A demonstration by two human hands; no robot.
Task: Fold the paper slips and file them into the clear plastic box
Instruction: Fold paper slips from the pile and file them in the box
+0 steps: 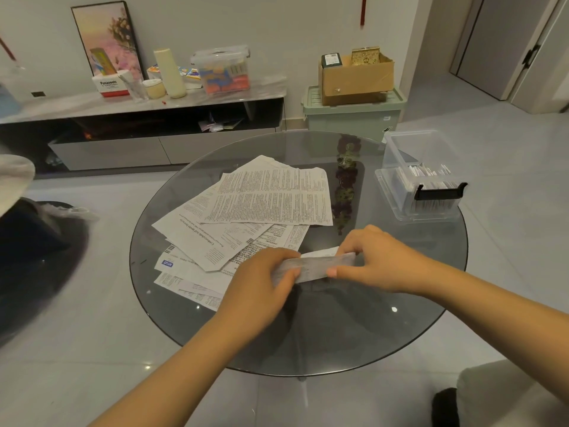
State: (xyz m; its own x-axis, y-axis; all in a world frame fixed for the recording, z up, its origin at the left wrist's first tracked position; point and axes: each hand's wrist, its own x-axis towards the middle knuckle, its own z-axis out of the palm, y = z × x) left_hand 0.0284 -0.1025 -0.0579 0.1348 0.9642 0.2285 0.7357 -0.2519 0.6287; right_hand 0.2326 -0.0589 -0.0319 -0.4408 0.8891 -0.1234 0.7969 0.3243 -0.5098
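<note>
White folded paper slip (pixel 314 266) lay long-axis left to right above the glass table (pixel 354 334), pinched at its ends by left hand (pixel 261 282) and right hand (pixel 372 260). Unfolded leaflets (pixel 246 217) lay far-left; clear plastic box (pixel 421 177) stood far-right.

Glossy smoked-glass table (pixel 385 318); matt printed paper sheets (pixel 268 195); clear, smooth plastic box (pixel 400 192); shiny tiled floor (pixel 92 334).

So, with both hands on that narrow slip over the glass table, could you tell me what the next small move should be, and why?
Probably press the crease flat. The left hand and right hand pinch opposite ends of the folded slip, which looks only loosely doubled. The clear plastic box, open at the table's far right, already holds filed slips, so it likely goes there afterwards.
</note>
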